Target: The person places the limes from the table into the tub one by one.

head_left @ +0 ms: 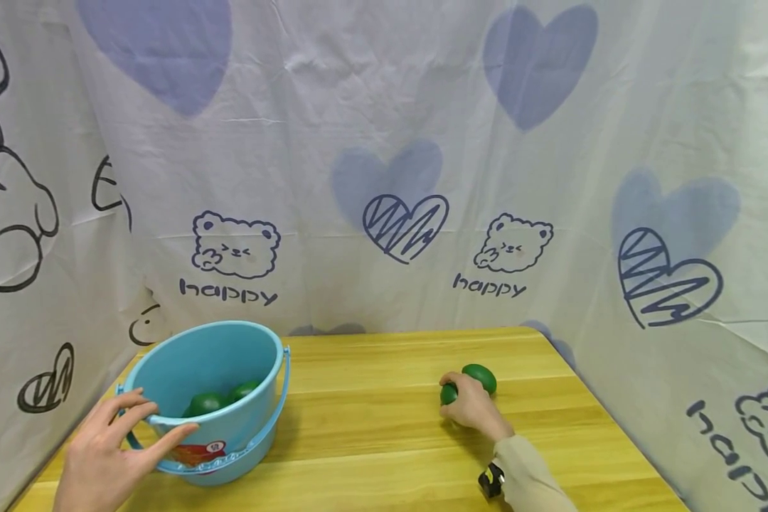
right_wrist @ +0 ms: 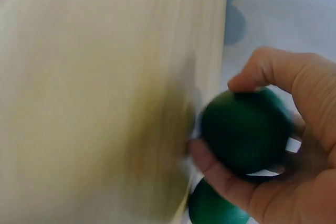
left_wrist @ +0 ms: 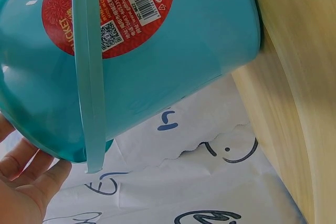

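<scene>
A light-blue bucket [head_left: 230, 432] with a red label stands at the table's left, tilted slightly in the head view. My left hand [head_left: 105, 448] pinches its near rim; in the left wrist view fingers [left_wrist: 39, 169] lie at that rim beside the handle. Inside the bucket are smooth dark-green oval fruits, one [head_left: 206, 404] in front of another [head_left: 243, 390]. On the right, my right hand [head_left: 476, 411] holds a green oval fruit [right_wrist: 247, 129] between thumb and fingers. A second green fruit [head_left: 480, 377] lies just beyond it on the table.
The yellow wood-grain table [head_left: 358, 441] stretches between bucket and right hand. White printed cloth [head_left: 307, 178] hangs behind and at both sides. The bucket's blue handle [head_left: 284, 391] hangs down round its front. A black strap device [head_left: 491, 480] sits on the right wrist.
</scene>
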Tool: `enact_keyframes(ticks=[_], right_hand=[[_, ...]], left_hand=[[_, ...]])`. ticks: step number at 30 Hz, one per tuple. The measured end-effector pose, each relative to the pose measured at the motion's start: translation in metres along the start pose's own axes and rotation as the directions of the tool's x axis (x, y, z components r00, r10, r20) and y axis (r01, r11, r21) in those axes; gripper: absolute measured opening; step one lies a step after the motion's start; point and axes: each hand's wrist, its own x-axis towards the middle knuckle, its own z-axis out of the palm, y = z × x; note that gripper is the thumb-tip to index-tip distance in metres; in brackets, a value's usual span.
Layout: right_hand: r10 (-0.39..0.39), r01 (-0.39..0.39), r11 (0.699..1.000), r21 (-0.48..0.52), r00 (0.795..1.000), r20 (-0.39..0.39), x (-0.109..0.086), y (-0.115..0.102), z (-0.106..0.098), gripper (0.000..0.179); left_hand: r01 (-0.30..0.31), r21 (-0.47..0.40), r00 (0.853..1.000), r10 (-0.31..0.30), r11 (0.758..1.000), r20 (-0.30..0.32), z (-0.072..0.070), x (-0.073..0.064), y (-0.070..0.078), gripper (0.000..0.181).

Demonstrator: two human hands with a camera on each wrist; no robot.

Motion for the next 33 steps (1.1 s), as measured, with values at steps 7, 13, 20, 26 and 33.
enact_keyframes(ticks=[7,13,20,26,33], right_hand=[[0.015,-0.015,1.0,0.015,0.999,-0.041,0.002,-0.004,0.002,0.045],[0.047,-0.045,0.997,0.068,0.998,-0.03,0.001,-0.009,-0.001,0.042],[0.05,-0.048,0.996,0.077,0.998,-0.025,-0.002,-0.01,0.001,0.039],[0.045,-0.044,0.996,0.073,0.999,-0.014,-0.003,-0.012,0.002,0.04],[0.044,-0.044,0.995,0.093,0.999,0.001,-0.003,-0.015,0.005,0.039]], left_hand=[[-0.029,-0.021,0.999,0.028,0.999,-0.023,0.002,0.0,-0.003,0.067],[-0.038,-0.016,0.999,0.038,0.999,-0.022,0.002,0.001,-0.004,0.069],[-0.019,-0.007,1.0,0.019,1.0,-0.004,0.001,-0.001,-0.002,0.063],[-0.018,-0.004,1.0,0.018,1.0,-0.011,0.001,-0.001,-0.002,0.063],[-0.01,0.005,1.0,0.01,1.0,-0.006,0.001,0.0,-0.001,0.062]])
